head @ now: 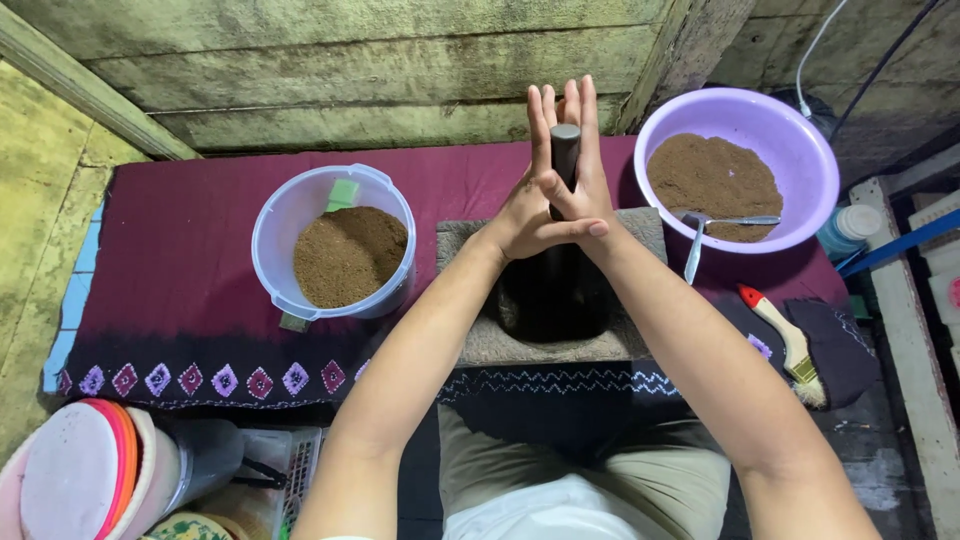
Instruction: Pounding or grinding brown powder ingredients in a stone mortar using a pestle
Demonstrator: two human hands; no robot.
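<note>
Both hands press together, palms facing, around a dark cylindrical rod (565, 150) that stands upright between them. The left hand (525, 200) lies flat against the rod's left side with fingers stretched upward, and the right hand (590, 185) mirrors it on the other side, its thumb crossing over the left one; neither hand curls shut, the rod is pinched between the flat palms. The rod's rounded top shows just below the fingertips. Directly beneath the hands, the rod goes down into a dark rounded vessel (555, 295) that sits on a grey square mat (480, 345). The mat rests on a maroon patterned cloth (180, 260).

To the left of the hands stands a clear round plastic tub (290, 215) partly filled with brown powder, a small green piece on its far rim. To the right of the hands a lilac plastic bowl (790, 135) holds more brown powder and a metal spoon (700, 235). Nearer the person, right of the forearm, lies a wooden-handled paintbrush with a red end (785, 340).
</note>
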